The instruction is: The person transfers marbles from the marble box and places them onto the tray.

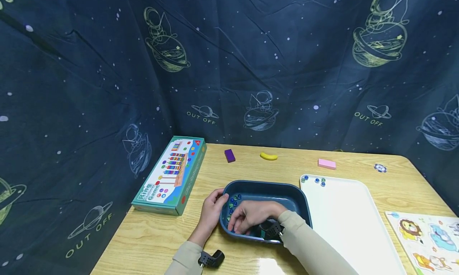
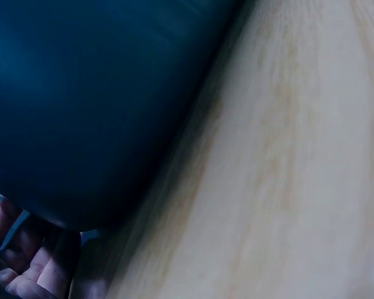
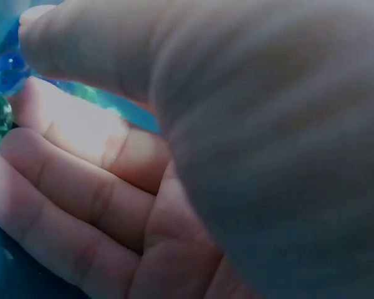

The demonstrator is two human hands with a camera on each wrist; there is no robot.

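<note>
A dark blue basin [image 1: 270, 185] stands on the table with several blue and green glass marbles [image 1: 232, 205] at its left end. My left hand [image 1: 213, 211] holds the basin's left wall, thumb over the rim and fingers outside and beneath. Inside the basin, my right hand [image 1: 252, 215] reaches down among the marbles with bent fingers. In the right wrist view a blue marble [image 3: 9, 73] lies right at the thumb and index fingertips, with a green marble [image 3: 0, 118] below it; whether they pinch one is unclear.
Right of the basin lies a white tray [image 1: 344, 219] with several marbles [image 1: 317, 180] near its far edge. A game box [image 1: 170, 175] is at left. Farther back are a purple block [image 1: 230, 156], toy banana [image 1: 269, 156], pink block [image 1: 326, 164] and poker chip [image 1: 380, 168]. An animal puzzle board [image 1: 426, 239] lies at right.
</note>
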